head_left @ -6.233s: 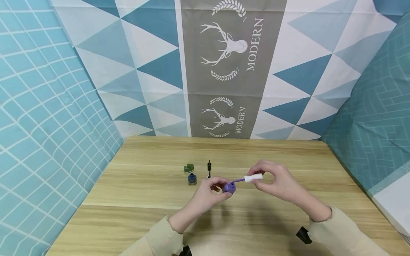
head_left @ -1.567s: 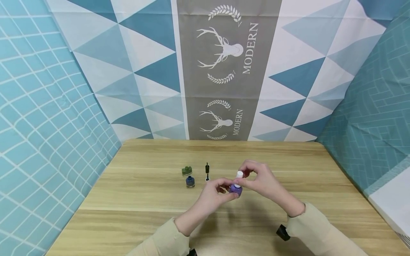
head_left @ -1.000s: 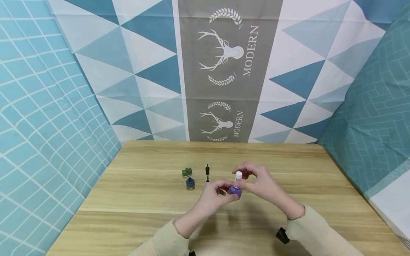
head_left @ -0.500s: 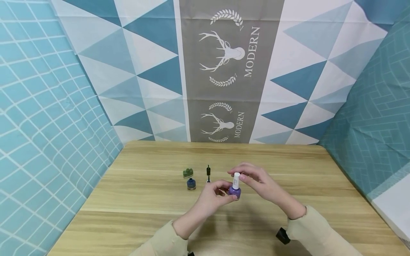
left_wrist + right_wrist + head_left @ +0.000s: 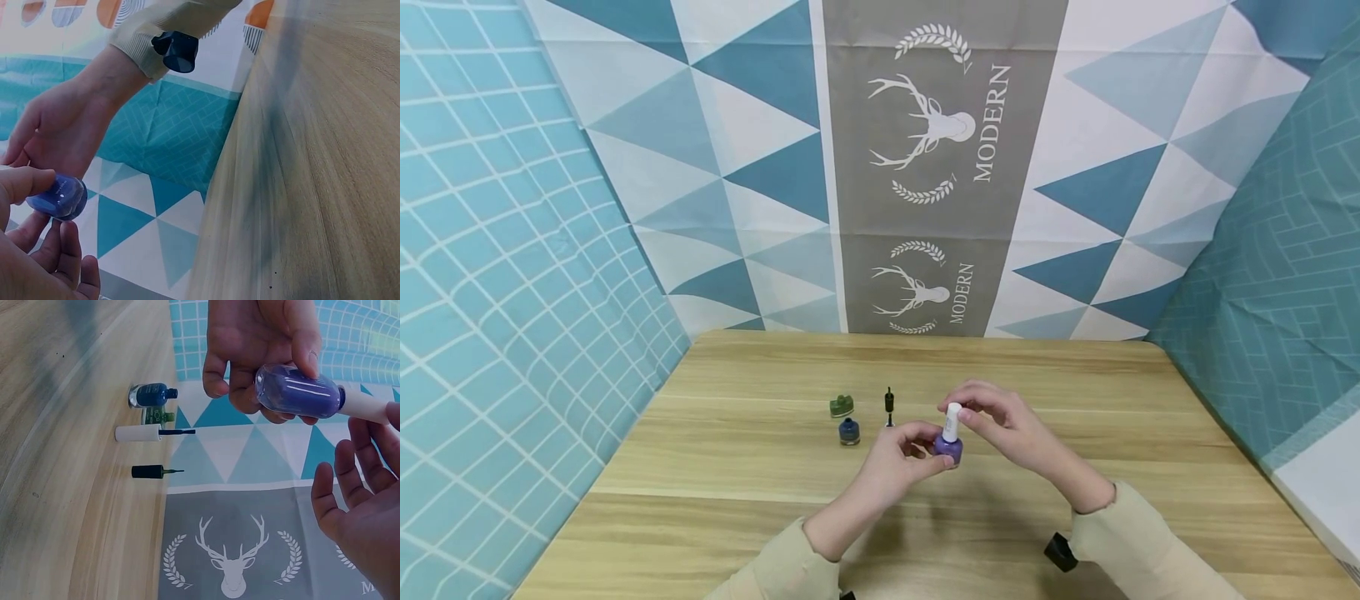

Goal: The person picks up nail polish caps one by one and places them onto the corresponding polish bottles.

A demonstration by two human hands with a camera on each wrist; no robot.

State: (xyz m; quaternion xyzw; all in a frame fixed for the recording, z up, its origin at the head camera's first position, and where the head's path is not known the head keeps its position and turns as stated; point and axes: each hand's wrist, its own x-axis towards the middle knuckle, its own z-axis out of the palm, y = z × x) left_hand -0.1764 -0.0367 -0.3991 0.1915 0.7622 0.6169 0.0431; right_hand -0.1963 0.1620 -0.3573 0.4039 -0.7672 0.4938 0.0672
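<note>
My left hand [image 5: 891, 460] holds a purple nail polish bottle [image 5: 949, 450] between thumb and fingers, above the table. Its white cap [image 5: 952, 422] sits on the neck, brush out of sight. At that cap my right hand [image 5: 1015, 427] has its thumb on one side and fingers on the other, pinching it near the top. In the right wrist view the bottle [image 5: 297, 392] lies sideways across the picture, the cap [image 5: 364, 406] in line with it. From the left wrist only the bottle's purple base [image 5: 62, 199] shows; fingers cover the rest.
Left of my hands stand a green polish bottle [image 5: 842, 406] and a blue one [image 5: 849, 432], both uncapped. Beside them a black brush cap [image 5: 889, 402] and a white brush cap [image 5: 139, 433] stand with brushes upward. A white box-like thing [image 5: 1326, 479] is at the right edge.
Earlier the white cap with its purple brush was apart from the bottle; my right hand has brought it left onto the neck. Lately the right fingers have shifted around the cap.
</note>
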